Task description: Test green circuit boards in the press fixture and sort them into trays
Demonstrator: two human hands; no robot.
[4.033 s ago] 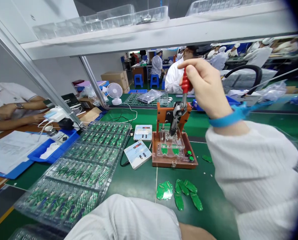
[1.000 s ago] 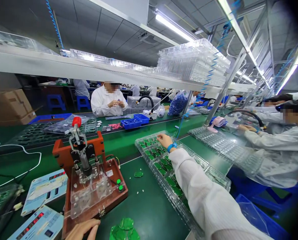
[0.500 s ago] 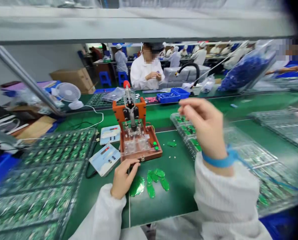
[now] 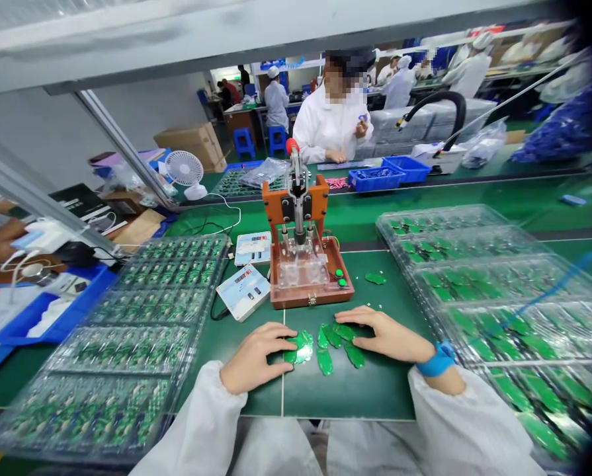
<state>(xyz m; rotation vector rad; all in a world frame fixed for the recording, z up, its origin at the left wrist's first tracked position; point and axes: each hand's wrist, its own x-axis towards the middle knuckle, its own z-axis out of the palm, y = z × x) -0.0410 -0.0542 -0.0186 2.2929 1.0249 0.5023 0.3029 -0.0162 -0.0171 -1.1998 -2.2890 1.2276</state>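
I have both hands palm down at the lower centre of the frame. The left hand (image 4: 258, 358) is half open, thumb well apart from the fingers, its fingertips at the left edge of the overlapping pile of green boards (image 4: 302, 346). The right hand (image 4: 387, 335) is likewise half open, thumb parted, fingers reaching over the fanned group of green boards (image 4: 332, 336); whether its thumb touches one, I cannot tell. All these boards lie on the green bench (image 4: 348, 396). The clamp fixture (image 4: 296, 301) stands at frame centre, lever upright. Two display boxes (image 4: 243, 292) sit just beside it, to its left.
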